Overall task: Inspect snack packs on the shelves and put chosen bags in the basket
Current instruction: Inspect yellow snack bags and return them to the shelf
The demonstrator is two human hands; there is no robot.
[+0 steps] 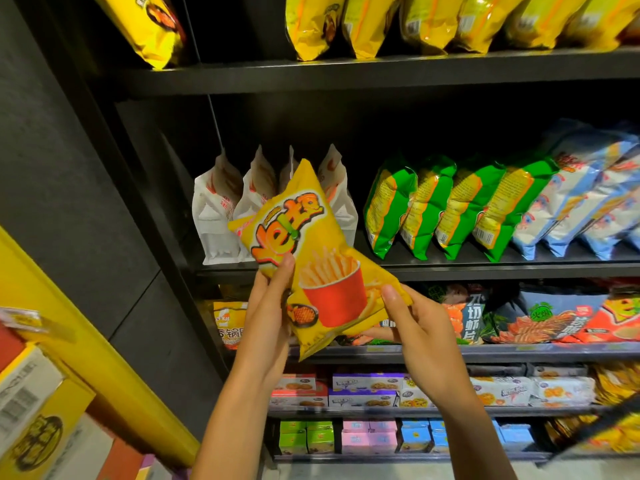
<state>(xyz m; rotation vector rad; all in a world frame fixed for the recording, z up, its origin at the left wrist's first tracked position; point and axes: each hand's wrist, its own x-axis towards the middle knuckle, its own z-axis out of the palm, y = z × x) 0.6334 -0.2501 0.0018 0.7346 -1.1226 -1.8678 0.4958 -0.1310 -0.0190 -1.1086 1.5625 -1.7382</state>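
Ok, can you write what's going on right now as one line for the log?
step: inspecting | item: yellow fries bag | left hand: grips bag's left edge | right hand: pinches bag's right corner | basket: not in view

The yellow bag (308, 258) hides part of the white bags (221, 216) behind it. Top-shelf bags (429, 22) are cut off by the upper edge. The left boxes (31, 403) are blurred.

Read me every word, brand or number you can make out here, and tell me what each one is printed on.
"Ye!" followed by a stylised character I cannot read: on the yellow fries bag, gripped by the left hand and right hand.
"切虾片": on the dark bag, lower shelf.
"香锅": on the orange bag, partly hidden.
Green bags, white bags, biscuit boxes and the carton barcode: print too small or blurred.
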